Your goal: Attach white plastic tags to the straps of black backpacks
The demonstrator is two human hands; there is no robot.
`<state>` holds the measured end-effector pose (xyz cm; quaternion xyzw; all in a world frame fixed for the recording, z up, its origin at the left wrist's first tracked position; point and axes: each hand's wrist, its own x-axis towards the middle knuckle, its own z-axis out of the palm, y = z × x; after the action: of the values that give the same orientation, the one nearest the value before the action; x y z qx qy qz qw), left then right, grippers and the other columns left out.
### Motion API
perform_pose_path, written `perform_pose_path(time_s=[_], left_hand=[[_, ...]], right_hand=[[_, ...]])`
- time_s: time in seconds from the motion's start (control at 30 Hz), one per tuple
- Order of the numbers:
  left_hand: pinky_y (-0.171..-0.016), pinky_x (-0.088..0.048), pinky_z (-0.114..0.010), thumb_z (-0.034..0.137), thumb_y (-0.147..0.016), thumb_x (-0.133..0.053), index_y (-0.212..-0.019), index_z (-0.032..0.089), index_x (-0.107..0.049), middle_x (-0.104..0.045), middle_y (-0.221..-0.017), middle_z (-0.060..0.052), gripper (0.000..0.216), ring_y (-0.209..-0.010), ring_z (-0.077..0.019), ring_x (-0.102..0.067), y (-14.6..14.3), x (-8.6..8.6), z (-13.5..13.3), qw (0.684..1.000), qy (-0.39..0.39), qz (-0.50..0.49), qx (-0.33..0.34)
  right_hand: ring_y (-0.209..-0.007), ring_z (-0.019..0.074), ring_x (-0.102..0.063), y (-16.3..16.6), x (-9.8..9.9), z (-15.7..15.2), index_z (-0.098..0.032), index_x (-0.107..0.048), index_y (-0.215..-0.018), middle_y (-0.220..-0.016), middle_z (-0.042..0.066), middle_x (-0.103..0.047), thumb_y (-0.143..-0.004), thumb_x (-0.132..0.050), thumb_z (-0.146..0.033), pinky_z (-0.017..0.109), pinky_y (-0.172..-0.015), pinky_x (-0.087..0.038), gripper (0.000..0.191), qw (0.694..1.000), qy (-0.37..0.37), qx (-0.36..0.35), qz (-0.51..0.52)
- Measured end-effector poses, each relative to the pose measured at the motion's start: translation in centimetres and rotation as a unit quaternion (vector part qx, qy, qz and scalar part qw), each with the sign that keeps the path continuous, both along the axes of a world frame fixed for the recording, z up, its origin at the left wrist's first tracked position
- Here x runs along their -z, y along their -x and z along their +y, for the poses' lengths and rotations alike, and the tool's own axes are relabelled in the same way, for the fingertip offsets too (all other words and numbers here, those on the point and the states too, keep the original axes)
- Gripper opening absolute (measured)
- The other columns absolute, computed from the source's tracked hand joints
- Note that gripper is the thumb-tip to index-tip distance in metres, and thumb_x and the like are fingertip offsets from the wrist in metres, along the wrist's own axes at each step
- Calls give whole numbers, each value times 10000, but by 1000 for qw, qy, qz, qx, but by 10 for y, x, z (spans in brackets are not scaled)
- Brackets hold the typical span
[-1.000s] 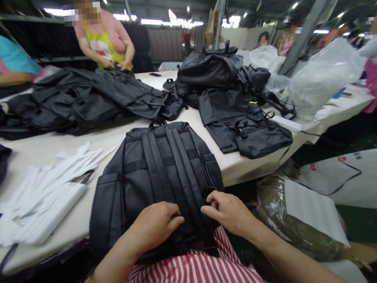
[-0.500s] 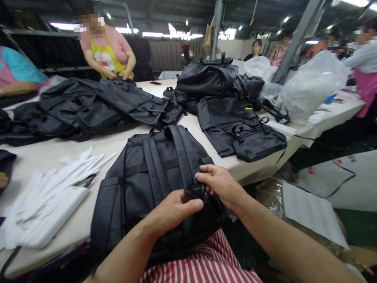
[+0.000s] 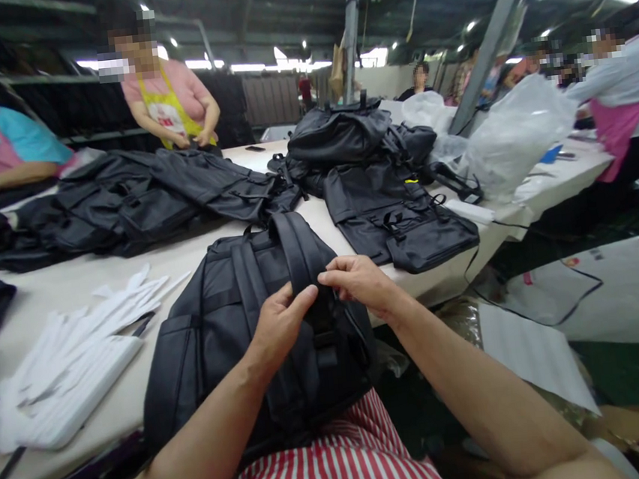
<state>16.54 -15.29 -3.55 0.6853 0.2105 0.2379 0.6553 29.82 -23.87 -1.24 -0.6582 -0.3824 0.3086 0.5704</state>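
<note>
A black backpack point(image 3: 223, 354) lies at the table's front edge against my body, its strap side facing up. One shoulder strap point(image 3: 296, 249) is lifted off its back panel. My left hand point(image 3: 279, 319) closes on the lower part of that strap, thumb on top and the fingers hidden behind it. On the strap's right edge, my right hand point(image 3: 360, 281) pinches with thumb and forefinger, the other fingers curled. The other shoulder strap point(image 3: 253, 283) lies flat along the panel, left of my hands.
White strips point(image 3: 77, 368) are heaped at the left on the pale table point(image 3: 186, 258). Black bags point(image 3: 123, 198) are piled along the back, and more bags point(image 3: 396, 217) lie to the right. Plastic bags point(image 3: 518, 130) stand beyond. Co-workers point(image 3: 171, 107) stand around the table.
Both my hands have moved up along the strap, raising its lower part off the pack. The view has shifted slightly right, and a co-worker's hand at the left edge has left it.
</note>
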Motion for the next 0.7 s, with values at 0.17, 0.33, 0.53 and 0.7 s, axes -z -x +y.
perform_pose_path(time_s=[0.17,0.33,0.53,0.7], left_hand=[[-780,-486,-317,406,-794,-547,-862,83,-682,-712,-795,-103,357,-779,-218,-654,-8,-9,-6,990,106,15,97],[-753,-503,-310,365,-827,-530,-861,93,-655,-712,-760,-113,301,-712,-194,-671,-13,-1,5,960,276,-17,42],[-787,-514,-364,331,-870,-466,-848,104,-632,-709,-843,-136,282,-795,-220,-678,-17,-4,23,907,417,-56,-3],[-789,-520,-367,318,-876,-455,-817,93,-621,-705,-839,-146,286,-785,-222,-682,-22,-1,27,902,427,-70,-16]], right_hand=[[-398,52,-451,-9,-6,21,-149,-555,-658,-496,-59,-498,-672,-608,-321,152,-368,-324,181,997,-30,29,66],[-513,75,-542,-20,14,14,-148,-607,-818,-664,-15,-596,-736,-546,-308,164,-431,-384,190,995,-51,85,21],[-703,122,-574,-8,46,-17,-160,-624,-808,-738,-3,-623,-750,-555,-283,226,-640,-445,153,997,-16,13,-78],[-690,124,-559,-1,61,-28,-164,-615,-760,-722,0,-614,-779,-540,-318,232,-658,-432,172,993,-5,43,-110]])
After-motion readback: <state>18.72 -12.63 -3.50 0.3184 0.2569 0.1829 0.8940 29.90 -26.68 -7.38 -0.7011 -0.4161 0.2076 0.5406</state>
